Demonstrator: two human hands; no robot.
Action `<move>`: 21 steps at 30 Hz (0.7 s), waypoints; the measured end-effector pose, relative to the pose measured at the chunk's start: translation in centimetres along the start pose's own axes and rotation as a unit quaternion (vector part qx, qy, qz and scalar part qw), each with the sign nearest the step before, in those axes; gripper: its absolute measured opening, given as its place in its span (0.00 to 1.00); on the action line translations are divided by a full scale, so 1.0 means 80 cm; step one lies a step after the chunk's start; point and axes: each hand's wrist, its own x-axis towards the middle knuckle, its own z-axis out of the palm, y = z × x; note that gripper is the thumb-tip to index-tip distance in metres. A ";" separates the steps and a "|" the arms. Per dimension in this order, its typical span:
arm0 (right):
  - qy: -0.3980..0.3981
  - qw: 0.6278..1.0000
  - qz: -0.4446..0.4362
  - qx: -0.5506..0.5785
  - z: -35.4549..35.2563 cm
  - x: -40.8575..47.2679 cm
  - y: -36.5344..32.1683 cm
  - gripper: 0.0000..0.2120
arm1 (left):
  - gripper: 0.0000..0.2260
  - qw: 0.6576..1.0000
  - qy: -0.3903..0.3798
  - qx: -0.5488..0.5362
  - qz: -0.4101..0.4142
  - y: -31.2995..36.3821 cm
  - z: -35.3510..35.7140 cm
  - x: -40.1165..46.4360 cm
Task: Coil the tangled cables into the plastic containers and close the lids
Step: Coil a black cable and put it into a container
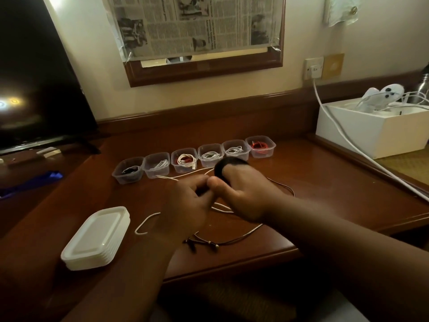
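Your right hand (243,196) grips a coil of black cable (226,167) above the table (325,182), while your left hand (185,203) pinches its loose run beside it. The trailing end crosses the white cable (148,223) below; it may snag and drag that along. Six open containers (184,160) wait behind, lids (96,238) stacked at left. Loosen your fingers and the coil likely springs apart.

You've got six clear lidless containers (193,156) in a row mid-frame, each holding a coiled cable. White lids (96,238) stacked lower left. Black coil (226,166) centre; white cable (148,223) and dark cable (241,238) loose below.
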 end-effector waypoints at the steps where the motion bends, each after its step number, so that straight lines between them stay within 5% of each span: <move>1: -0.016 1.000 0.019 -0.018 0.003 -0.001 -0.001 0.39 | 0.08 1.000 0.007 0.018 0.016 -0.002 -0.004 0.003; 4: -0.084 0.982 0.129 0.106 0.001 0.003 -0.011 0.43 | 0.08 0.999 0.017 -0.032 0.017 -0.002 -0.009 0.007; 6: -0.136 0.937 0.198 0.253 -0.007 0.005 -0.014 0.39 | 0.14 0.996 0.027 -0.089 0.008 -0.001 -0.008 0.006; 12: -0.204 0.853 0.183 0.445 -0.013 -0.003 -0.011 0.37 | 0.15 0.976 -0.026 -0.216 -0.027 -0.002 0.009 -0.002; 17: -0.208 0.856 0.177 0.438 -0.004 -0.007 -0.004 0.38 | 0.22 0.991 -0.044 -0.120 0.041 -0.011 0.013 -0.007; 21: -0.072 0.928 0.174 0.321 0.009 -0.001 -0.004 0.33 | 0.25 0.993 0.032 0.033 0.107 -0.020 0.019 -0.004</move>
